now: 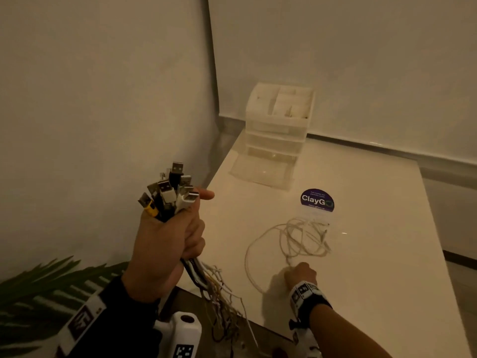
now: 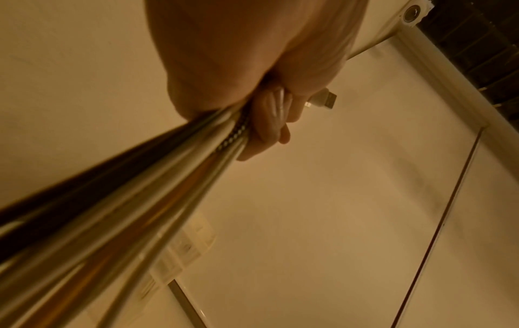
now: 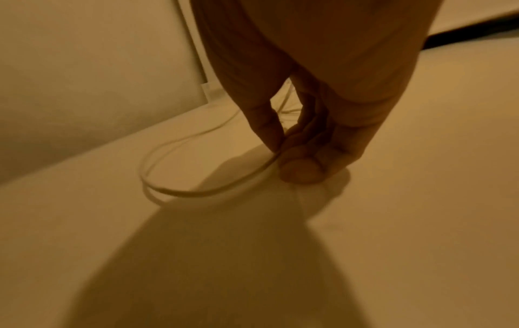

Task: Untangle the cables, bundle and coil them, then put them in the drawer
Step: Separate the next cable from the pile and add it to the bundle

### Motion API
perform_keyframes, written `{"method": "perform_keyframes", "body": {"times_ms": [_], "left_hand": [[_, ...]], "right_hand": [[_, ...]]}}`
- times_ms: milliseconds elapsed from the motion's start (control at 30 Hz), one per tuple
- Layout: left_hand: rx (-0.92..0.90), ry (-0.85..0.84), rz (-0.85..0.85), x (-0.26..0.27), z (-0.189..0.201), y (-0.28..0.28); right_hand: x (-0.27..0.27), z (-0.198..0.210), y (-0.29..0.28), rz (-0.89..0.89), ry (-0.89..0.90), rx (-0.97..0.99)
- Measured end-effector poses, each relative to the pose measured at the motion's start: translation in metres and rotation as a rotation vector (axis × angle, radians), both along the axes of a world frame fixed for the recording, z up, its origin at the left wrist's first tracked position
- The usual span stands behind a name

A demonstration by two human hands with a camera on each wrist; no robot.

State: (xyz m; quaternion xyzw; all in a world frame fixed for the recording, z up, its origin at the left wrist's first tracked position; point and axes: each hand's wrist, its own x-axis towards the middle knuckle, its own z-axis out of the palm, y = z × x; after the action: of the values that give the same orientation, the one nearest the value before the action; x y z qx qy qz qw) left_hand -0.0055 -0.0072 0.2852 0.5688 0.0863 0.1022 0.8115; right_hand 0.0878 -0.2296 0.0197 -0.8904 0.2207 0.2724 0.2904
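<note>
My left hand (image 1: 165, 244) is raised at the table's left edge and grips a thick bundle of cables (image 1: 170, 195), with their USB plugs sticking up above the fist. The cords (image 1: 219, 293) hang down below it past the table edge. The left wrist view shows my curled fingers (image 2: 269, 124) round the cable bundle (image 2: 140, 210). A loose white cable (image 1: 296, 239) lies in tangled loops on the table. My right hand (image 1: 300, 273) is down on the table and pinches this white cable (image 3: 196, 190) between thumb and fingers (image 3: 297, 170).
A clear plastic drawer organiser (image 1: 278, 122) stands at the back of the white table (image 1: 374, 254), its lowest drawer (image 1: 263, 171) pulled out. A round purple sticker (image 1: 317, 200) lies on the tabletop. Plant leaves (image 1: 38, 285) are at lower left, walls close behind.
</note>
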Motion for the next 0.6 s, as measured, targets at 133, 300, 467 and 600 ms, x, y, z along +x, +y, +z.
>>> {"method": "perform_keyframes", "body": {"times_ms": [133,300,467,600], "left_hand": [[-0.006,-0.027,0.004,0.011,-0.002,-0.012],[-0.005,-0.026,0.013,0.029,-0.005,-0.026],[-0.016,-0.044,0.001,0.046,-0.012,-0.044],[-0.031,-0.002,-0.106,0.058,-0.011,-0.068]], "right_hand": [[-0.008,0.009,-0.011,-0.086,-0.075,0.195],[-0.013,0.08,-0.029,-0.677,-0.046,1.165],[-0.013,0.18,-0.05,-0.479,-0.209,1.306],[-0.027,0.233,-0.04,-0.039,-0.472,1.131]]}}
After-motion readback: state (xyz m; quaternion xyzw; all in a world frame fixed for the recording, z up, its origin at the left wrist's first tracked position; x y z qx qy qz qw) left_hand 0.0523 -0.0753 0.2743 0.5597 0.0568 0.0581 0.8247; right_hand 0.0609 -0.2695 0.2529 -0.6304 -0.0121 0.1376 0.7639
